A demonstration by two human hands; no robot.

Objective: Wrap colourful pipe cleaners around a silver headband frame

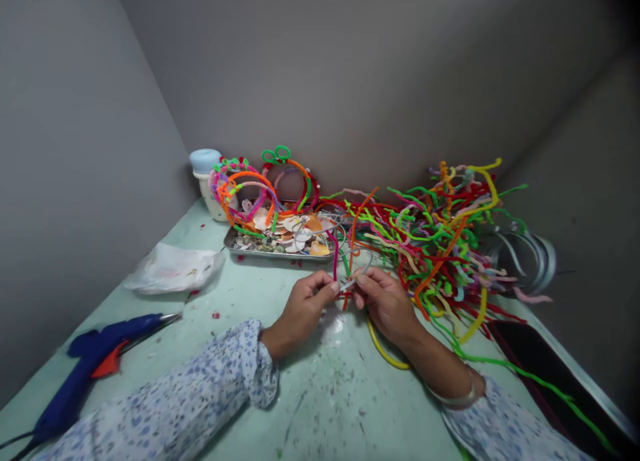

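Just off the shell tray's (273, 254) near right corner, your left hand (305, 309) and right hand (393, 307) both pinch the grey strip (349, 284), its length slanting away rightward, neither hand nearer.

The left sleeve (175, 391) is white cloth scattered with small light and dark blue spots, its cuff (263, 367) gathered into a loose ruffle. The right sleeve (505, 417) has matching print; a slim, pale bangle (467, 399) circles the right wrist (447, 371).
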